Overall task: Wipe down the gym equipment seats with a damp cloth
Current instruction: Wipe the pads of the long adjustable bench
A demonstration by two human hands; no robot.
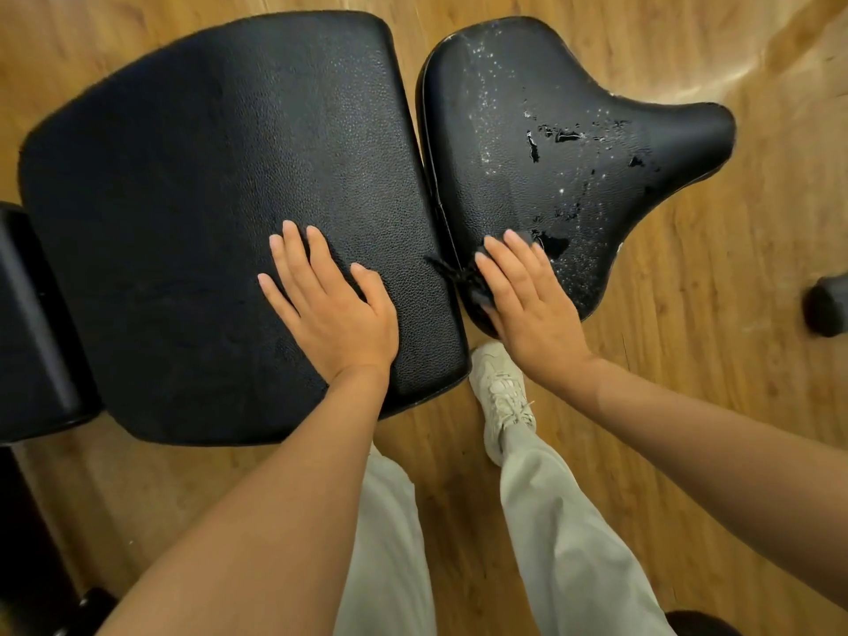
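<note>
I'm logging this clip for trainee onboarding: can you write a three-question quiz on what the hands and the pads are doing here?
1. True or false: the left hand lies flat on the large back pad.
2. Which pad shows water droplets and torn vinyl? A) the large back pad B) the narrow-nosed seat pad C) both
3. Fill in: the right hand presses a dark ____ against the seat pad's near edge.

Key
1. True; the palm is down and the fingers are spread.
2. B; the back pad looks dry and whole.
3. Cloth; only a frayed bit shows by the fingers.
</note>
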